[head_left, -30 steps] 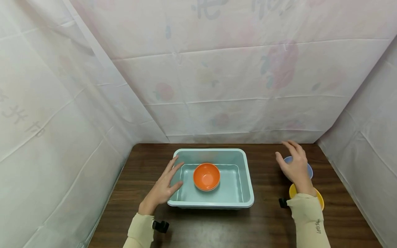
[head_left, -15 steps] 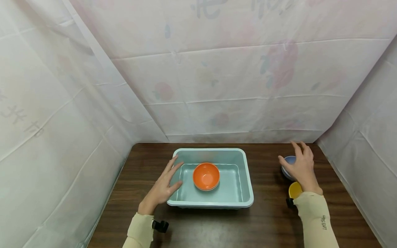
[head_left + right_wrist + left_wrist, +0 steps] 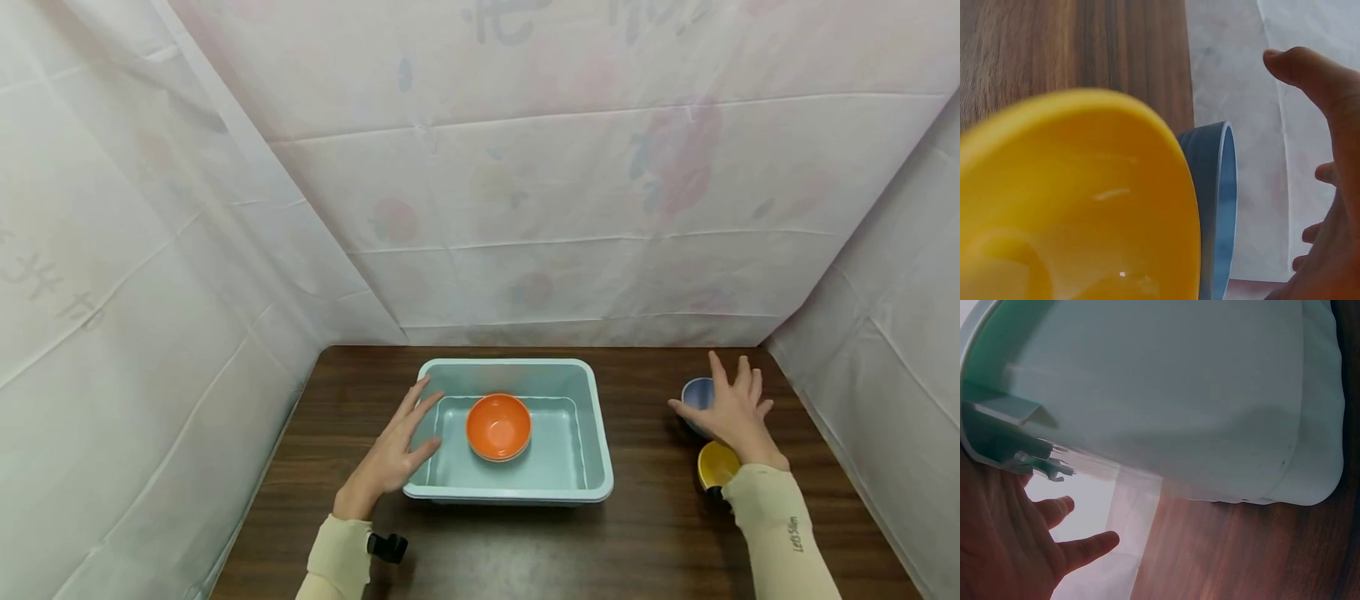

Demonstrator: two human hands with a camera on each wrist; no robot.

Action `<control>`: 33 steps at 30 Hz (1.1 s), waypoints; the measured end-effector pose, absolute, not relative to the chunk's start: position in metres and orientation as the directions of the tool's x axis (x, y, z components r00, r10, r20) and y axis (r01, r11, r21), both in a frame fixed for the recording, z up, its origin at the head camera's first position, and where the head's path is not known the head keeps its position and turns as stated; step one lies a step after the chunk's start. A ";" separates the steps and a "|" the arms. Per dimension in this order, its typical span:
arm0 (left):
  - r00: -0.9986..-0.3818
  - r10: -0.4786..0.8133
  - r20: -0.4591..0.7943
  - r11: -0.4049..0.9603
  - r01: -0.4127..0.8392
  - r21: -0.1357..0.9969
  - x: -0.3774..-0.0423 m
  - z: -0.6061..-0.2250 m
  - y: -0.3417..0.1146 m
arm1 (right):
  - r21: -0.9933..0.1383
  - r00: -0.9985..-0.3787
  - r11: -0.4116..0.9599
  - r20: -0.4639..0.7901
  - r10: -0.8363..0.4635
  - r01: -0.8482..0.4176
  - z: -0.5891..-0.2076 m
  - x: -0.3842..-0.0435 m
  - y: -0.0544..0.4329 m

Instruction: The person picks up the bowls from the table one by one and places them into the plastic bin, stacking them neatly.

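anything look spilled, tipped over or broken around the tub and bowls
No spill or tipped bowl shows: the orange bowl sits upright in the tub, the blue bowl and yellow bowl upright on the table. One maybe: jagged bits under the tub's rim near the left hand, left wrist view; damage or moulding, I can't tell.

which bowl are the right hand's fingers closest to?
The blue bowl: in the head view, thumb and index finger of the right hand flank it. The yellow bowl sits by the wrist; the orange bowl is inside the tub.
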State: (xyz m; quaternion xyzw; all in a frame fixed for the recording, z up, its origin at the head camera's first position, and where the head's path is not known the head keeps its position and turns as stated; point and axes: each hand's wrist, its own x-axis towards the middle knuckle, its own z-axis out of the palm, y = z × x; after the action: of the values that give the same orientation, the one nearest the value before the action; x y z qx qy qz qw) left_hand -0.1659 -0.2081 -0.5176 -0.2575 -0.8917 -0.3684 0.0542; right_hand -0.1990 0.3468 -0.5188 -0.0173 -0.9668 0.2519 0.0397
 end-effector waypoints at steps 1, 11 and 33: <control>-0.862 0.419 0.287 0.596 0.499 0.629 -0.166 -0.517 -0.208 | -0.482 -0.997 0.876 0.055 0.046 0.014 -0.519 -0.199 0.347; -0.864 0.417 0.283 0.597 0.495 0.632 -0.165 -0.516 -0.208 | -0.430 -0.988 0.898 -0.151 0.035 0.097 -0.516 -0.203 0.353; -0.874 0.407 0.265 0.601 0.475 0.643 -0.165 -0.516 -0.207 | -0.395 -0.972 0.910 -0.233 0.032 0.124 -0.523 -0.211 0.363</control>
State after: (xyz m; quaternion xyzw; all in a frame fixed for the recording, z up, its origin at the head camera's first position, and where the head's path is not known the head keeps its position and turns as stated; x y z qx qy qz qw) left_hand -0.1651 -0.2073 -0.5156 -0.2468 -0.8935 -0.3723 0.0456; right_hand -0.2110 0.3625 -0.5231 -0.0401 -0.9710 0.2078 -0.1112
